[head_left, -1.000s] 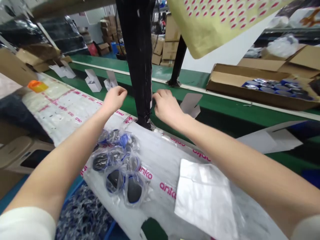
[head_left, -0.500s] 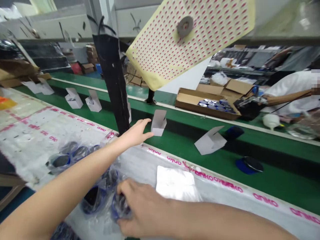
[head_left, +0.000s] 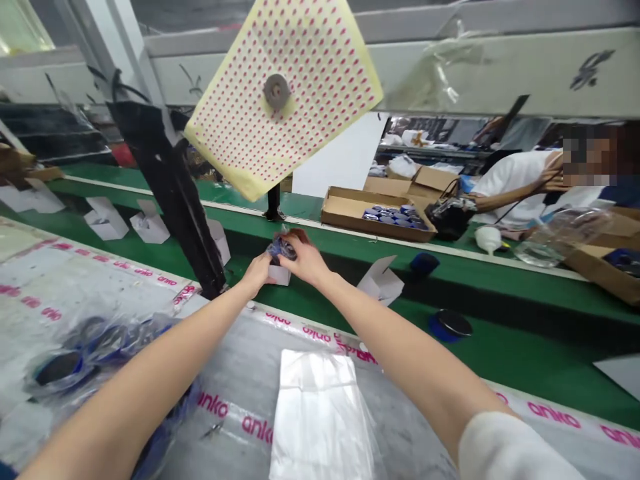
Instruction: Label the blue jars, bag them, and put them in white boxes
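On the green conveyor, my right hand grips a blue round item in a clear plastic bag, at the mouth of a small open white box. My left hand is closed against the left side of that box. How deep the item sits in the box is hidden by my fingers. Several more bagged blue round items lie on the table to the left, partly behind my left forearm. A stack of clear plastic bags lies on the table between my arms.
Open white boxes stand along the conveyor. Two unbagged blue round items, one a black-topped piece, sit on the right. A black-wrapped post and hanging sticker sheet are ahead. Across is a carton and a person.
My right hand has carried a bagged blue item from the table pile forward to the white box. My left hand has closed on the box. The view has swung right.
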Tool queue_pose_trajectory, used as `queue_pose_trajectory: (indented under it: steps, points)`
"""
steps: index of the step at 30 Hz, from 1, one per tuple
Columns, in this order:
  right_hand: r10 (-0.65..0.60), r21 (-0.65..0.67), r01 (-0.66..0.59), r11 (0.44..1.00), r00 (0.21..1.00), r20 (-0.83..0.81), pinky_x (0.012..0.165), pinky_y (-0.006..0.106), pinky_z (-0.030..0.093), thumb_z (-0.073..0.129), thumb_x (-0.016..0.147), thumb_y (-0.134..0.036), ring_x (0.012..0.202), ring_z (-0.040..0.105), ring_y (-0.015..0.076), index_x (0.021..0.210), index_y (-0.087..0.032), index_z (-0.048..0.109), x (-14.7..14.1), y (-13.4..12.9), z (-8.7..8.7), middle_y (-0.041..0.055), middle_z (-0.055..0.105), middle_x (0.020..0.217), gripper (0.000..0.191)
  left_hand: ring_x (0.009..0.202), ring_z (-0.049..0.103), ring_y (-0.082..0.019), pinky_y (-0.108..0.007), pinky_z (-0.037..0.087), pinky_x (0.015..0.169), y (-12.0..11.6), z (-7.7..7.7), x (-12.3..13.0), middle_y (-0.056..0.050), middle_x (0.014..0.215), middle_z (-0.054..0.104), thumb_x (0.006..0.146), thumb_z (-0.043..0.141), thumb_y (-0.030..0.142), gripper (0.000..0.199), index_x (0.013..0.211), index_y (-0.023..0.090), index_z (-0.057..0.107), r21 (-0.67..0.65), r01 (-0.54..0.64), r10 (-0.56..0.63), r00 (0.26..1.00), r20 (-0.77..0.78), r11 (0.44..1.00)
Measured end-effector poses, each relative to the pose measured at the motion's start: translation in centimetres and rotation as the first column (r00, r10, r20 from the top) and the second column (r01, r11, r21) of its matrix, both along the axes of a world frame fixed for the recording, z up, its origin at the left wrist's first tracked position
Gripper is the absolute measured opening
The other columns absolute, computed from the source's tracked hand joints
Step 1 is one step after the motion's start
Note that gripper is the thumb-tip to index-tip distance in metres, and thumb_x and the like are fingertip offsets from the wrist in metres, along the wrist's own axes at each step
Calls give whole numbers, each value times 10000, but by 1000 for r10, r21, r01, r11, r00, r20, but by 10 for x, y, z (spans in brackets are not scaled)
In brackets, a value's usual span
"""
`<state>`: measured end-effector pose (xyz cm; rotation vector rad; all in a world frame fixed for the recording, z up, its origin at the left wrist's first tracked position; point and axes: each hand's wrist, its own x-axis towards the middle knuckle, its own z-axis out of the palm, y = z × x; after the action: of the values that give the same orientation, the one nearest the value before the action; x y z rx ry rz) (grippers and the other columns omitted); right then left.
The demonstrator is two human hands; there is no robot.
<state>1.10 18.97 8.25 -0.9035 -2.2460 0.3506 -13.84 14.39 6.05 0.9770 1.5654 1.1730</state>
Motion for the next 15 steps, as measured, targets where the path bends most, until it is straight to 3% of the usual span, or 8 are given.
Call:
queue_pose_trajectory:
  steps: [4, 7, 12, 15]
  points:
    - [78, 95, -95, 991, 983, 167, 1138, 481, 411, 650, 896, -210, 1350, 488, 344, 1353, -146, 589, 0, -5, -8, 210, 501, 1462, 465, 785, 682, -175, -315, 615, 675, 3, -6, -5, -64, 931, 694, 1006, 553, 399, 280, 1013, 153, 688, 32, -79, 77, 995, 68, 996]
    - [102, 133, -147, 980, 950, 295, 1103, 463, 433, 628, 954, -270, 1263, 534, 316, 1332, -137, 603, -2, -14, -9, 204, 529, 1432, 402, 688, 666, -171, -275, 602, 597, 2, -8, -8, -45, 784, 659, 965, 560, 392, 260, 886, 174, 678, 43, -113, 109, 990, 91, 993]
    - [17, 184, -102, 978, 911, 412, 1132, 483, 391, 584, 1004, -292, 1302, 479, 313, 1277, -92, 619, -12, -26, -14, 210, 566, 1386, 341, 607, 610, -131, -251, 592, 561, 0, -5, -11, -13, 740, 626, 926, 585, 339, 197, 879, 170, 676, 44, -113, 108, 990, 91, 993]
    - [-10, 189, -84, 978, 892, 451, 1200, 588, 278, 630, 987, -331, 1293, 475, 332, 1305, -83, 604, -17, -35, -19, 210, 604, 1342, 404, 626, 608, -123, -250, 590, 582, -1, -2, -10, -6, 770, 634, 949, 584, 323, 198, 907, 161, 689, 30, -107, 104, 991, 88, 994]
